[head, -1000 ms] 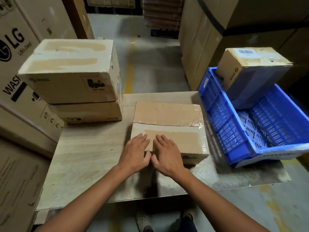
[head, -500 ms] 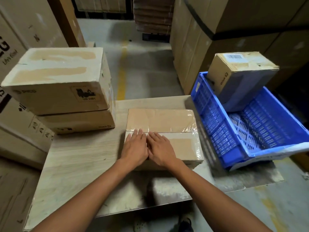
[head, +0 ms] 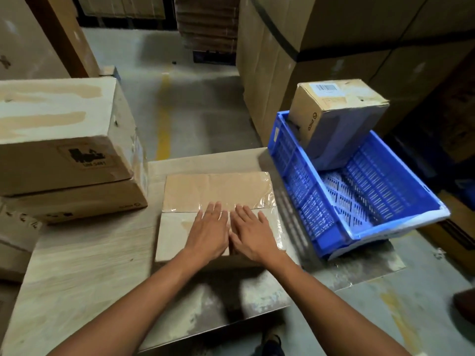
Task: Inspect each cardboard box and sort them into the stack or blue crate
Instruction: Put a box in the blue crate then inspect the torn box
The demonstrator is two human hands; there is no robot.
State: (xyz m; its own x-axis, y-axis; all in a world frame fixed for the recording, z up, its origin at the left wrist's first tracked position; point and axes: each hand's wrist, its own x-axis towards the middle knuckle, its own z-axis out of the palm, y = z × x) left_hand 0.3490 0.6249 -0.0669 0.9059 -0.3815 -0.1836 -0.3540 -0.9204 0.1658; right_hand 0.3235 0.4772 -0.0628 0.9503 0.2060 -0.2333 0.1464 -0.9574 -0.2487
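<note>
Warehouse: tall stacked cartons (head: 334, 34) flank a concrete floor (head: 195, 104) with a yellow line (head: 164, 124); pallet stack (head: 205, 19) behind.

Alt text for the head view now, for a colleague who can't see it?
The left hand and right hand lie flat side by side on a taped cardboard box on the table. A stack of two boxes stands at the left; at the right a blue crate holds a tilted box.

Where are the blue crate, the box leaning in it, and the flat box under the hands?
blue crate (head: 295, 181): head view, its left wall.
leaning box (head: 341, 97): head view, its top face.
flat box (head: 218, 188): head view, its far flap.
</note>
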